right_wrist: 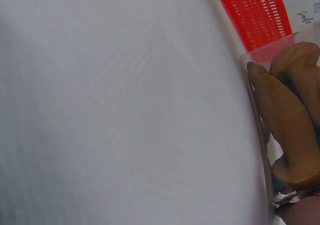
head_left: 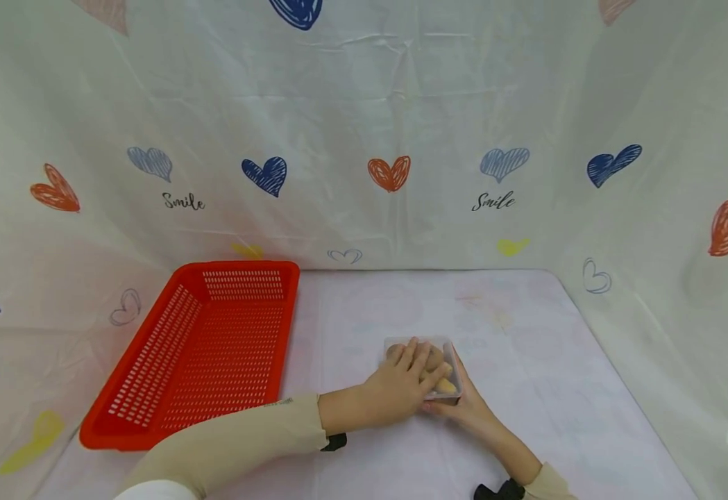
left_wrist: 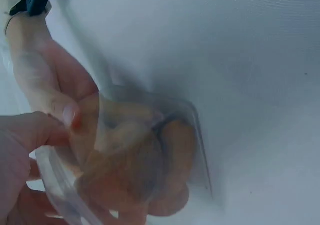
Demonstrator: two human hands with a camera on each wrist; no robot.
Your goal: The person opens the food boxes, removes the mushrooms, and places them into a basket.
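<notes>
A small clear plastic box (head_left: 455, 371) rests above the white table, filled with tan-brown, elongated pieces that look like mushrooms (right_wrist: 287, 117). In the head view my left hand (head_left: 395, 389) lies over the top of them, fingers spread and fairly straight. My right hand (head_left: 466, 410) grips the box from its right side, thumb at the near edge and fingers along the far right wall. Through the clear wall in the left wrist view, the mushrooms (left_wrist: 125, 167) show in a heap, with the right thumb (left_wrist: 65, 110) against the box.
A large red perforated plastic basket (head_left: 289, 305) stands on the left of the white table (head_left: 364, 305), beside my left forearm. Behind it hangs a pale curtain (head_left: 326, 118) printed with hearts and "Smile".
</notes>
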